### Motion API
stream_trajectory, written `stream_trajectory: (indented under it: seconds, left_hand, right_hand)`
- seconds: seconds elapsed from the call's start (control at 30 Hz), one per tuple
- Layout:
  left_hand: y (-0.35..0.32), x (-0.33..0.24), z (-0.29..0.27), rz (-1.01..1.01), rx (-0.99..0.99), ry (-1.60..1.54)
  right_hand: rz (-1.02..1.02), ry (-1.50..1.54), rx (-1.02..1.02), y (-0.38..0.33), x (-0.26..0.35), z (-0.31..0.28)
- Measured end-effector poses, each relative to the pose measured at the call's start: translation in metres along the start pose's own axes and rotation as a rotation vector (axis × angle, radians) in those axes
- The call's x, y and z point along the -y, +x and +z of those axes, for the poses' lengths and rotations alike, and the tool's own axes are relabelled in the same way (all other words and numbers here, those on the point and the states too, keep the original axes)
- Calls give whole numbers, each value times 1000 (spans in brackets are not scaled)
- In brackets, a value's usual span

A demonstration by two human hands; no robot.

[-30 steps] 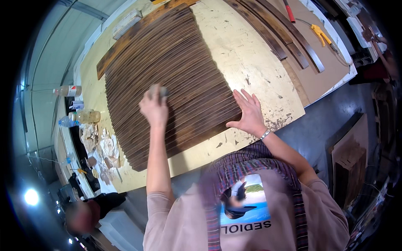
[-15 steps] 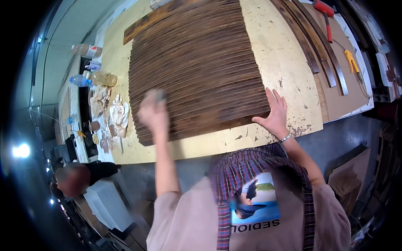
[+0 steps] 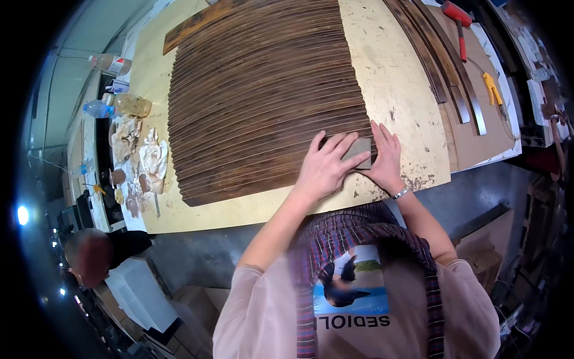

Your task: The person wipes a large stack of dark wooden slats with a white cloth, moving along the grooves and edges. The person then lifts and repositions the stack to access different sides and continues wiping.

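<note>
A wide stack of dark brown, wood-grained slats (image 3: 263, 102) lies on the pale yellow tabletop (image 3: 412, 107), its strips running side to side. Near its lower right corner, my left hand (image 3: 327, 164) presses a flat grey rectangular pad (image 3: 360, 151), which looks like a sanding pad, onto the slats. Part of the pad is hidden under the fingers. My right hand (image 3: 387, 160) rests along the right edge of the slats with fingers stretched out and thumb close to the pad; it grips nothing.
Bottles (image 3: 133, 105), crumpled stained cloths (image 3: 153, 157) and a tool with a thin blade line the left side. Long dark boards (image 3: 421, 51), a red mallet (image 3: 459, 24) and a yellow air gun (image 3: 492, 90) lie at right. Another person (image 3: 95, 254) is at lower left.
My left hand has swept right with the pad, from the left part of the slats to their right edge beside my right hand. The right hand stays at that edge.
</note>
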State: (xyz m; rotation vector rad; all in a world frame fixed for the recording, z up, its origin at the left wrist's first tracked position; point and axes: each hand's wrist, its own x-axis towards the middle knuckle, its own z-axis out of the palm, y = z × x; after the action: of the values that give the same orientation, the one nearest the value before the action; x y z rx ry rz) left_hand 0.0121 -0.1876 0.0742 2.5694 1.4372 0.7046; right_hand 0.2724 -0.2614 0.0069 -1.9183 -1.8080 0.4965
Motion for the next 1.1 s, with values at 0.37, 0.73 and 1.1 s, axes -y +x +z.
stream_trajectory:
  seconds: [0.37, 0.73, 1.1]
  left_hand:
    - [17, -59, 38, 341, 109, -104]
    - [38, -72, 48, 172, 79, -135]
    - [15, -17, 20, 50, 88, -139]
  right_hand:
    - [11, 0, 1, 0, 1, 2]
    - [24, 5, -57, -2, 0, 4]
    - [33, -18, 11, 0, 0, -1]
